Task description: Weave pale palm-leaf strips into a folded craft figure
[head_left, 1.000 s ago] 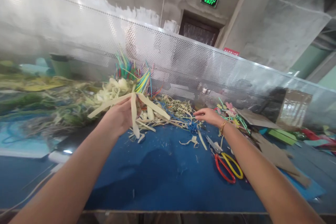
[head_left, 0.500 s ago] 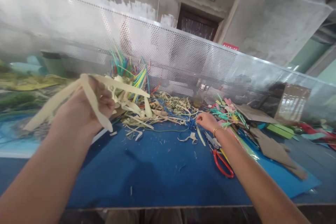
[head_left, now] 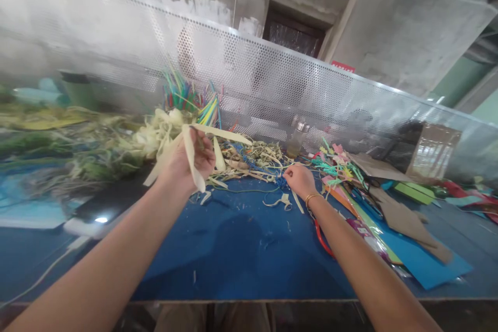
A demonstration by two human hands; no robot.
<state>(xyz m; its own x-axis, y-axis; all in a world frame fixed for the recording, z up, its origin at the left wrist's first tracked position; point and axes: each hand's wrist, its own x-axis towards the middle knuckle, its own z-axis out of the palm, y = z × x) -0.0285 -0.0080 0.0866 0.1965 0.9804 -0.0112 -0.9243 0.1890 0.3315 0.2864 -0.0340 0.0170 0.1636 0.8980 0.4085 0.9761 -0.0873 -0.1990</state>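
Pale cream strips (head_left: pixel 190 153) lie draped over my left hand (head_left: pixel 198 163), which is closed around them, their ends hanging past the thumb and out to the right. It hovers above the table, in front of the heap of cream strips. My right hand (head_left: pixel 301 181) is low at the back of the table, fingers pinched at a tangle of blue string (head_left: pixel 280 182); the fingertips are partly hidden. A loose cream scrap (head_left: pixel 286 200) lies just below it. Under my right forearm shows the red handle of scissors (head_left: pixel 322 241), the rest covered.
A perforated metal screen (head_left: pixel 249 57) runs behind the table (head_left: pixel 233 249). Dried strips (head_left: pixel 264 153), a glass bottle (head_left: pixel 298 137) and colourful sticks (head_left: pixel 210 111) stand along it. Cardboard (head_left: pixel 400 218) and blue sheets (head_left: pixel 443 270) are at right; a black device (head_left: pixel 112 192) with a cable is at left.
My left hand has moved right with the cream strips, uncovering the black device and cable. My right hand has shifted slightly left at the blue string, and its forearm now covers more of the scissors.
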